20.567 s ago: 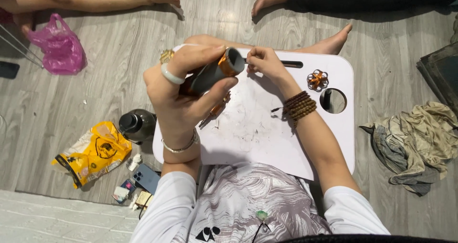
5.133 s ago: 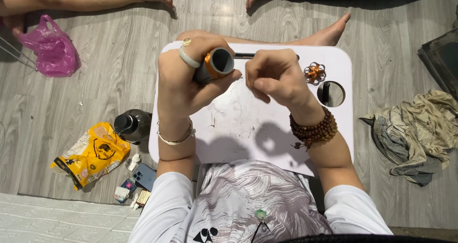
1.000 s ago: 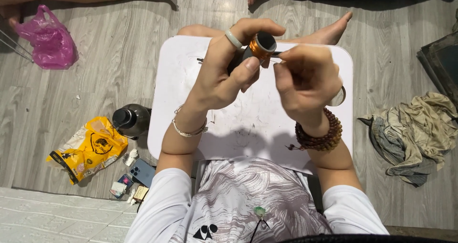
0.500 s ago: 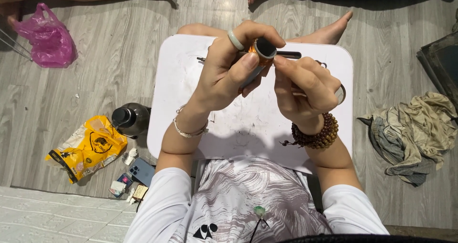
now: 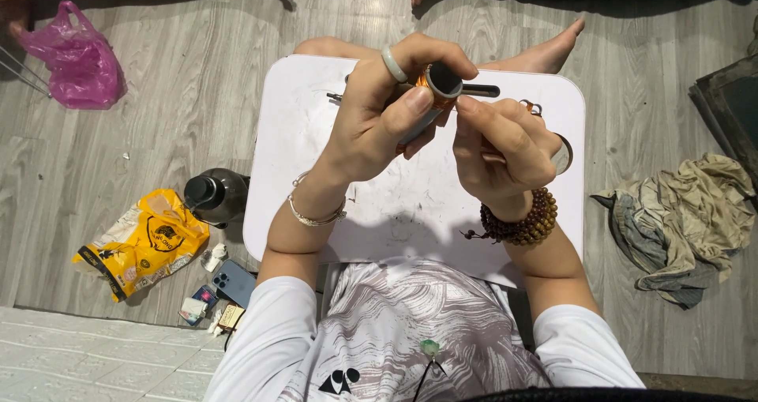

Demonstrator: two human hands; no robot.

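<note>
Orange cylinder [image 5: 437, 86] | white lap table [image 5: 300, 133] | grey wood floor [image 5: 158, 133]

On the floor to my left lie a crumpled yellow snack bag [image 5: 142, 240], a knotted pink plastic bag [image 5: 75, 58], and small packets [image 5: 207, 317] beside a blue phone [image 5: 234, 282].

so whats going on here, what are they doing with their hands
A person sits on the floor with a white lap table across their legs. Their left hand holds up a small orange and black cylinder, dark end toward the camera. Their right hand is closed beside it, fingertips at the cylinder's end, seemingly pinching something too small to make out. A yellow bag, a dark bottle and a phone lie on the floor.
</note>
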